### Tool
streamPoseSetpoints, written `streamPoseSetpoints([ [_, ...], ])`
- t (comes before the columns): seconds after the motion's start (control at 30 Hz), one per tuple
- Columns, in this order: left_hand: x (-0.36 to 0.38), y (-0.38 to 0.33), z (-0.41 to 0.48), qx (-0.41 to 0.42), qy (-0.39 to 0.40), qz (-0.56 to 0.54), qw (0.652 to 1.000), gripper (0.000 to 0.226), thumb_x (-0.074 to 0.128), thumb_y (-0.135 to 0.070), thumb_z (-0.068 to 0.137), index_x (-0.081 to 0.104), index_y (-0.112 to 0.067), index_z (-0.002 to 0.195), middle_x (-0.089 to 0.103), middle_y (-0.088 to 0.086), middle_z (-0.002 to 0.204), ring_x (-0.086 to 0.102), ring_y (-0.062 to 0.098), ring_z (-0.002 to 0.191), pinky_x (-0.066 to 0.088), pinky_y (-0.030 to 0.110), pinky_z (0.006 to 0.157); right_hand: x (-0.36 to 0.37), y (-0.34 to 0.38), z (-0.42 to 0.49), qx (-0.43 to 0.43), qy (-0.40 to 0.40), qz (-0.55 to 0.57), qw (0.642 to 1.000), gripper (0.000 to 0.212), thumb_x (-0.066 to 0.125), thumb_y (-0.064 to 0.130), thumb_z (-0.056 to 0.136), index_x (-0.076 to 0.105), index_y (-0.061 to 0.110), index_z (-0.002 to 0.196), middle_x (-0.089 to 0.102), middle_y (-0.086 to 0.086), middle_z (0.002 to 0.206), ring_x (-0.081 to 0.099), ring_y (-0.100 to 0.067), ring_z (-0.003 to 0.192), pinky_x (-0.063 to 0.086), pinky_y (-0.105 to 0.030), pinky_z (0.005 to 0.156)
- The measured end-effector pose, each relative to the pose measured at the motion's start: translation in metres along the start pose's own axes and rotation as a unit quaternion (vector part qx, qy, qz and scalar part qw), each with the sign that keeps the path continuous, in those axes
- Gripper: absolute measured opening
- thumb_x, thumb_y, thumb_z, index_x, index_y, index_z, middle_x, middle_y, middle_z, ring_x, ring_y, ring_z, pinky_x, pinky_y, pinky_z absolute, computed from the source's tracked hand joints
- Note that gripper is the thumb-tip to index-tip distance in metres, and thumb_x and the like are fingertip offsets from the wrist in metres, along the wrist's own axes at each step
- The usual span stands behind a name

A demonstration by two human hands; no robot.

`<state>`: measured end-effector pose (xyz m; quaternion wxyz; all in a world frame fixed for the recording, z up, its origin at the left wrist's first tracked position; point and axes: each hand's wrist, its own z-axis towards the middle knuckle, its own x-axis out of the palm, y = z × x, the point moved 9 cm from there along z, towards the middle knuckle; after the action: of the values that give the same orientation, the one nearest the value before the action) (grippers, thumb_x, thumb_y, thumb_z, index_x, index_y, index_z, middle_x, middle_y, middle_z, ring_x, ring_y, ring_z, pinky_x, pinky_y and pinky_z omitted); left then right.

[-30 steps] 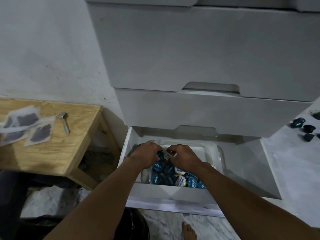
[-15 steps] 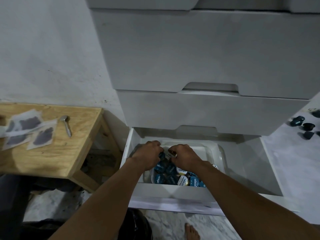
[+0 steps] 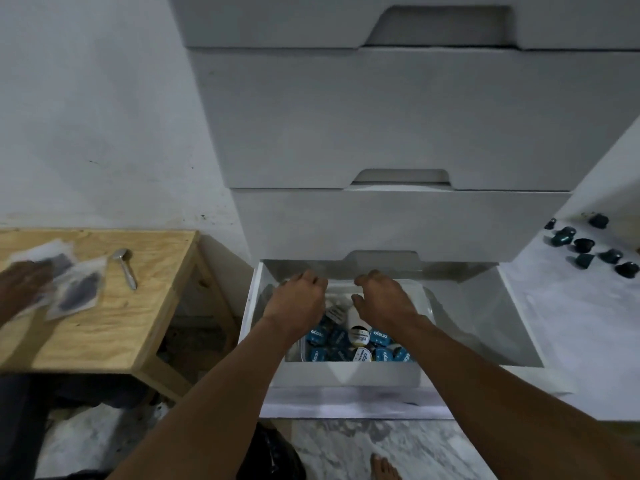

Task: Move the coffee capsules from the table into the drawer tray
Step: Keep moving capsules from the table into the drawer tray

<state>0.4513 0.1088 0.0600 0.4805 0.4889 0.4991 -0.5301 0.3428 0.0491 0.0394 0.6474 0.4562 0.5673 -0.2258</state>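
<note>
The bottom drawer (image 3: 491, 327) of the white cabinet stands pulled out. Inside it a clear plastic tray (image 3: 427, 299) holds several blue and white coffee capsules (image 3: 346, 344) heaped at its near end. My left hand (image 3: 298, 301) and my right hand (image 3: 386, 299) hover over the tray's far half, a hand's width apart, knuckles up. The right hand's fingers are bent and apart with nothing in them. My left hand's fingers curl under and are hidden. Several dark loose capsules (image 3: 585, 252) lie on the white table (image 3: 571, 323) at the right.
A wooden table (image 3: 114, 327) at the left carries sachets (image 3: 74, 289) and a metal spoon (image 3: 125, 268); another person's hand (image 3: 19, 289) rests on the sachets. Two shut drawers (image 3: 381, 220) overhang the open one. A bare foot (image 3: 382, 467) is on the marble floor.
My hands have drawn apart and moved toward the tray's far end, uncovering the capsules. The view has tilted up, and another person's hand has come onto the sachets.
</note>
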Motion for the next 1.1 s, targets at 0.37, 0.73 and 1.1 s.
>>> streamPoseSetpoints([
  [0.37,-0.034,-0.124,0.028,0.102,-0.055,0.014,0.993,0.03,0.039,-0.019,0.098,0.046,-0.009,0.125,0.057,0.014,0.122,0.052,0.031,0.111,0.045,0.04,0.088,-0.096,-0.072,-0.086,0.09,-0.139,-0.08,0.983,0.035,0.045,0.024,0.097,0.056,0.003,0.123,0.057,-0.016,0.125,0.051,-0.031,0.114,0.043,-0.039,0.096],
  [0.73,-0.077,-0.301,0.053,0.229,-0.168,-0.016,0.959,0.028,0.042,-0.021,0.098,0.052,-0.007,0.119,0.058,0.014,0.117,0.055,0.031,0.104,0.047,0.039,0.084,-0.173,-0.211,-0.181,0.157,-0.235,-0.087,0.955,0.03,0.051,0.024,0.094,0.06,0.005,0.114,0.062,-0.016,0.111,0.057,-0.034,0.098,0.05,-0.041,0.08],
  [1.1,-0.055,-0.48,0.09,0.228,-0.225,0.002,0.947,0.031,0.076,-0.023,0.072,0.067,-0.008,0.097,0.069,0.009,0.091,0.066,0.024,0.08,0.055,0.032,0.074,-0.218,-0.381,-0.256,0.138,-0.256,-0.104,0.951,0.04,0.059,0.025,0.09,0.054,0.006,0.126,0.061,-0.016,0.121,0.058,-0.034,0.105,0.051,-0.041,0.084],
])
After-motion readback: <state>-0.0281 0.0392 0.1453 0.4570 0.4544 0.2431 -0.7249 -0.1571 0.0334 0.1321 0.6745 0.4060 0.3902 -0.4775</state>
